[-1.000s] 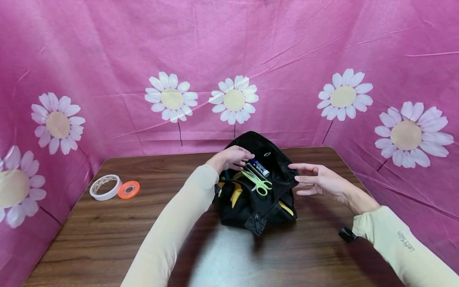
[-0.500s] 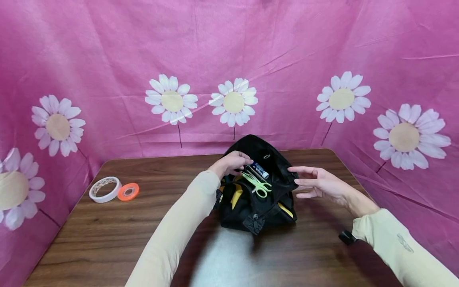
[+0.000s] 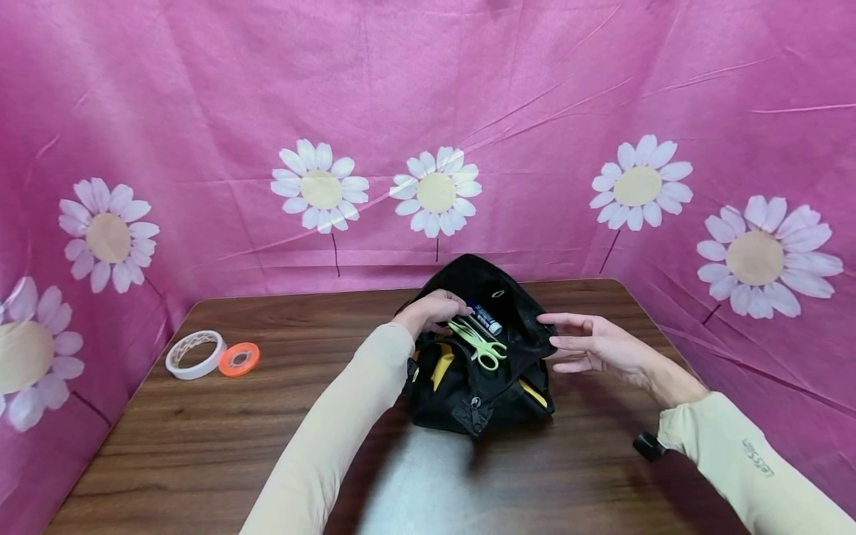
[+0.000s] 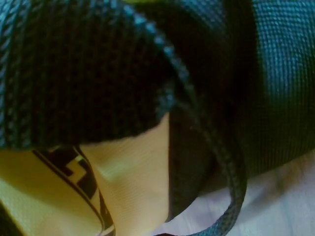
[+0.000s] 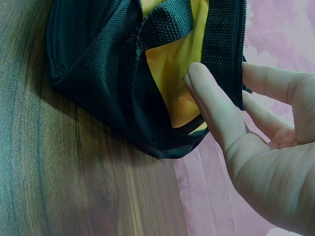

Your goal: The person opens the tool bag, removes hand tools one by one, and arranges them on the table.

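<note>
A black tool bag point(image 3: 508, 405) with yellow patches stands unzipped on the table. Lying in its mouth are green-handled scissors point(image 3: 491, 353) and a blue tube with white lettering point(image 3: 487, 318), with a dark slim object between them. My left hand point(image 3: 435, 308) reaches over the left rim, its fingertips down by the scissors' tips and the tube; what they touch is hidden. With thumb outside and fingers behind the zippered edge, my right hand point(image 3: 588, 342) holds the right rim. The right wrist view shows that thumb point(image 5: 209, 93) against the yellow patch. Close black webbing point(image 4: 78, 73) fills the left wrist view.
At the table's left lie a white tape roll point(image 3: 196, 355) and an orange tape roll point(image 3: 239, 359), side by side. A pink cloth with printed daisies point(image 3: 435, 189) hangs behind and along both sides of the wooden table point(image 3: 267, 416).
My left hand has sunk slightly lower and deeper into the bag's mouth. The right hand keeps its place on the rim. The tape rolls have not moved.
</note>
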Demonstrator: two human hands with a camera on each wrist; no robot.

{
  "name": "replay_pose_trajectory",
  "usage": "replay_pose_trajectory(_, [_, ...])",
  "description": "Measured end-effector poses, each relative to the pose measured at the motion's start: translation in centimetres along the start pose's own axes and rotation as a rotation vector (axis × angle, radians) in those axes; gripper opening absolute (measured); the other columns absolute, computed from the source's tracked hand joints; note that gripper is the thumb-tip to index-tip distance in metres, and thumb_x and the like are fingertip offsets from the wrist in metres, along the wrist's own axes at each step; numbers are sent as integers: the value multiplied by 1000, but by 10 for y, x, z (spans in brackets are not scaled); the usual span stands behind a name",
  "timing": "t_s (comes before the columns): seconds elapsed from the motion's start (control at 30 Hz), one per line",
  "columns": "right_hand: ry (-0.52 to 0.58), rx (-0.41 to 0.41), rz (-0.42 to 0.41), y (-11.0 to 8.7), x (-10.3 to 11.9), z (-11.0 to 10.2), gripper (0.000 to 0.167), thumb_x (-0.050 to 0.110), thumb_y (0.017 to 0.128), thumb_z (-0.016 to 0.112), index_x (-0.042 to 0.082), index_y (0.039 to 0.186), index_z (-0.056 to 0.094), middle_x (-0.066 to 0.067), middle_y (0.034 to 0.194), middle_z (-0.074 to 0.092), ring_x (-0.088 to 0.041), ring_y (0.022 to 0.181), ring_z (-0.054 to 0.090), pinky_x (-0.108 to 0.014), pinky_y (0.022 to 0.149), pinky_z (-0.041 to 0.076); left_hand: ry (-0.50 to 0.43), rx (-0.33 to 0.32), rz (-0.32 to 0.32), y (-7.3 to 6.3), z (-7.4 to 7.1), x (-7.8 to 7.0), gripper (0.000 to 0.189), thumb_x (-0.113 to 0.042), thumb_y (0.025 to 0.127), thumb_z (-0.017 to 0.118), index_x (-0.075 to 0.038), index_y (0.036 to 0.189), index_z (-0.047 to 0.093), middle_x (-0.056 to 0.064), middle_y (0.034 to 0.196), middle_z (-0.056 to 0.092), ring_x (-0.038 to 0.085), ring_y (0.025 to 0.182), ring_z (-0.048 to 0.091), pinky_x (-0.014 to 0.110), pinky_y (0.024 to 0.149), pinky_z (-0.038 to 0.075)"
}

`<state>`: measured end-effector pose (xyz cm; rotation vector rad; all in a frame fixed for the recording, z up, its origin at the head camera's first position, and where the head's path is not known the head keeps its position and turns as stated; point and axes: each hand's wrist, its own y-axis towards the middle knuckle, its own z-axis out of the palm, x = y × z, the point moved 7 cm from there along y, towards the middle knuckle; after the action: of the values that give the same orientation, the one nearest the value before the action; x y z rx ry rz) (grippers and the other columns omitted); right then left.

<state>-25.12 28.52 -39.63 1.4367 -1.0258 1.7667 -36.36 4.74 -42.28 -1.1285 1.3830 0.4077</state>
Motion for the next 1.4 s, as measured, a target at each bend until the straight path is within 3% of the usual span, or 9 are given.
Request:
replay_pose_trajectory(0.27, [10,25,-14,0,0,0,49,0,104,54,6,151,45,-8,137,62,-25,116,66,-58,97,50,28,-29,11,3,3,4,29,-18,102,62,2,123,63,8,131,57,29,130,50,41,95,55])
replay_pose_trajectory(0.4, [11,31,-15,1,-2,1,48,-1,104,53,6,151,45,-8,137,62,-26,116,66,-60,98,47,-13,-45,-8,5,6,10,33,-15,102,61,0,132,61,11,140,56,26,131,50,40,97,54])
replay_pose_trajectory(0.53, [17,41,-13,1,-2,2,47,-1,104,52,6,150,45,-9,137,62,-28,117,65,-59,99,47,-99,-76,3,10,9,11,41,1,98,62,1,138,56,17,138,58,19,108,60,32,88,55])
replay_pose_trajectory(0.67, [17,46,-15,2,-1,3,46,0,104,53,8,150,47,-11,137,62,-29,117,65,-59,99,48,-186,-90,34,13,12,8,46,16,90,62,6,135,55,24,130,60,14,83,61,25,77,55])
replay_pose_trajectory(0.8, [13,42,-12,2,0,3,47,0,104,53,7,150,46,-10,139,61,-28,116,66,-59,99,47,-254,-59,63,13,15,3,46,18,91,60,7,135,54,26,134,59,22,102,66,28,86,57])
replay_pose_trajectory(0.93, [12,24,-2,1,0,2,49,0,104,54,5,152,43,-8,139,61,-27,115,66,-57,98,49,-303,-3,99,11,19,-4,44,15,94,59,6,137,53,27,136,59,33,125,60,39,100,53])
replay_pose_trajectory(1.2, [20,40,-11,3,2,3,46,0,104,52,7,150,47,-10,135,63,-28,115,66,-55,96,51,-383,32,123,9,20,-15,38,12,97,58,6,134,55,29,139,56,36,120,62,49,99,52])
replay_pose_trajectory(1.4, [12,30,-5,2,1,0,47,0,104,52,6,151,45,-9,135,62,-29,116,65,-58,97,49,-383,50,46,7,20,-10,43,9,98,58,3,141,55,25,144,51,37,127,56,43,99,53])
